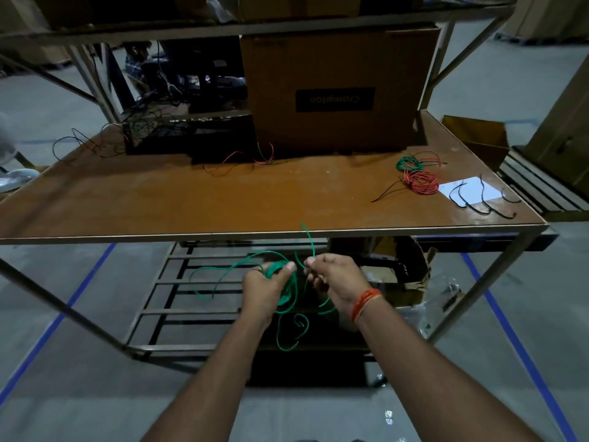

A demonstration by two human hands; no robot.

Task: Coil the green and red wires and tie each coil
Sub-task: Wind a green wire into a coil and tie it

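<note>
Below the front edge of the bench, held in mid-air over the floor, a green wire sits partly wound into a small coil. The left hand grips that coil, fingers curled round it and the thumb pressed on top. The right hand pinches a free strand of the same wire between thumb and forefinger; that strand rises in front of the bench edge. Loose green loops trail out to the left and hang down beneath both hands. An orange thread band circles the right wrist.

On the bench top, far right, a coiled green bundle lies touching a coiled red bundle, with a thin black lead running out from them. Just beside these, a white sheet carries several short black wire pieces. A large cardboard box stands at the back of the bench, with loose red wire lying at its foot and a dark tray of tangled wires to its left. Behind the hands, the bench's lower slatted rack and a torn carton crowd the space under the top.
</note>
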